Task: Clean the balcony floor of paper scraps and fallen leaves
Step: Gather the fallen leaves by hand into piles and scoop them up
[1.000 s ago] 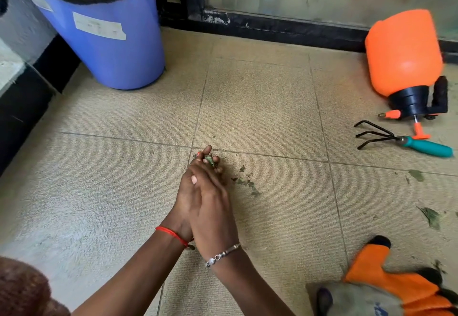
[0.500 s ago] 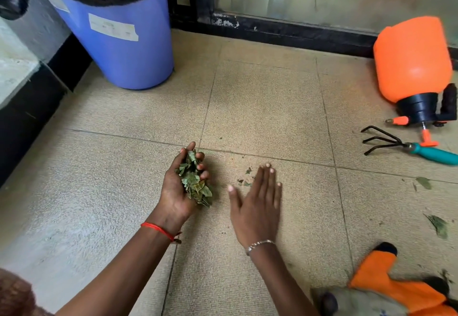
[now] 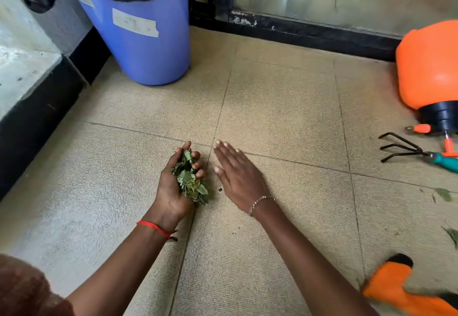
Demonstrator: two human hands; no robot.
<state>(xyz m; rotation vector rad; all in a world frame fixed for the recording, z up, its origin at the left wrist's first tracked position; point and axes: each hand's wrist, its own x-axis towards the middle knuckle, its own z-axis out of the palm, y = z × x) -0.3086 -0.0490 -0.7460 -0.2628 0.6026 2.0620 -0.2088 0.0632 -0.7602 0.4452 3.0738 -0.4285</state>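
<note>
- Fingers point(image 3: 197, 167) of the left hand point(image 3: 173, 191) curl round a clump of green leaves point(image 3: 190, 181), palm up, low over the floor point(image 3: 272, 117).
- Right hand point(image 3: 239, 179) just beside it: fingers straight and together, holding nothing. Contact with the tile cannot be told.
- One dark speck point(image 3: 220, 189) lies on the tile between the two hands. No paper scraps visible.
- Step in hand, as judged: gathering, with one handful collected and not yet binned.
- Blue bin point(image 3: 148, 50) with its black liner stands ahead and to the left, well apart from the hands.
- Next move likely calls for lifting the clump to the bin with the grip kept snug, since loose leaves stick out at the wrist end and could drop.
- Stray leaves point(image 3: 443, 194) remain at the far right, near the hand rake point(image 3: 409, 149), orange sprayer point(image 3: 428, 67) and glove point(image 3: 396, 291); another pass needed there.
</note>
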